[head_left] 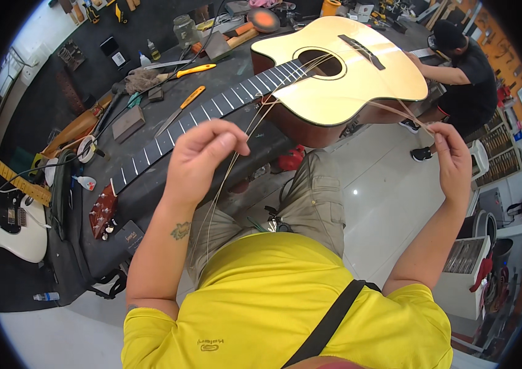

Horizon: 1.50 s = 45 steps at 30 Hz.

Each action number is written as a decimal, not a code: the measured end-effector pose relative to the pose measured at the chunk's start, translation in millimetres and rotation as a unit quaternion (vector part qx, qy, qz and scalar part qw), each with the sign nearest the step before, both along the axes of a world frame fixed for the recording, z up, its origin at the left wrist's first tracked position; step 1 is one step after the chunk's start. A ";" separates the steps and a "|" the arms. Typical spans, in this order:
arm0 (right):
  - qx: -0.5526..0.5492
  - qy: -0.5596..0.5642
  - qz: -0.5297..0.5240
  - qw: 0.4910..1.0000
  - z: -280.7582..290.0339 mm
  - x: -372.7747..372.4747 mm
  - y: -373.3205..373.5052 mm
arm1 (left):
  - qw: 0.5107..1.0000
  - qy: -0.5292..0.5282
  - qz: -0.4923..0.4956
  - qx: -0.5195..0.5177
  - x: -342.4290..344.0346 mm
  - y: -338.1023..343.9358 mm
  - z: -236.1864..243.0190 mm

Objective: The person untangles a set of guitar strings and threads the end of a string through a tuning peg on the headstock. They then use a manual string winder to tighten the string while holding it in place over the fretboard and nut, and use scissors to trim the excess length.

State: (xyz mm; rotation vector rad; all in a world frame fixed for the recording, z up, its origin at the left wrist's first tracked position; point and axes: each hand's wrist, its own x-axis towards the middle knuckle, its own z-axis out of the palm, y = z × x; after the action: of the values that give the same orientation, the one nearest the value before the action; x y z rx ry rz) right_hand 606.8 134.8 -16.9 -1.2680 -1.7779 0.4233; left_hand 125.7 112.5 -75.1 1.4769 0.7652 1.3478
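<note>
A pale-topped acoustic guitar lies across the bench edge. Its dark fretboard points to the lower left, ending in a reddish headstock. Loose guitar strings come off the bridge, cross the soundhole and droop over the near side. My left hand is closed beside the neck, where hanging strings meet its curled fingertips and trail toward my lap. Out past the guitar's lower end, my right hand pinches the ends of tan strings, drawn away from the body.
Behind the neck lie a yellow-handled file, a yellow-handled knife, a sanding block and a glass jar. A white electric guitar rests at left. Another person works at far right, near drawers.
</note>
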 end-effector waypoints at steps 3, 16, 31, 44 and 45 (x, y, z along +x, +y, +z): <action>-0.004 -0.003 0.030 1.000 -9.6 20.8 1.3 | 0.996 -0.044 0.067 -0.044 -3.1 11.6 4.9; 0.048 0.116 0.122 0.985 -23.2 46.6 -9.0 | 0.813 0.509 0.268 0.091 24.4 -12.5 -49.0; 0.057 0.104 0.157 0.980 -1.7 11.1 -20.0 | 0.736 0.621 0.263 0.064 -139.4 34.0 218.3; 0.057 0.024 0.320 0.945 21.1 -118.0 -19.3 | 0.540 0.820 0.178 -0.061 -275.5 139.0 39.8; 0.059 -0.003 0.339 0.939 22.0 -123.8 -18.4 | 0.545 0.817 0.175 -0.060 -264.9 141.3 36.3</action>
State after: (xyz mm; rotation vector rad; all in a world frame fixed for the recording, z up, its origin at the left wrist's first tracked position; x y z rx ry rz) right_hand 483.0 116.5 5.2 -0.5382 -2.1837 0.6801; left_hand -139.3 253.8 -38.8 2.2733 2.2876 -0.4179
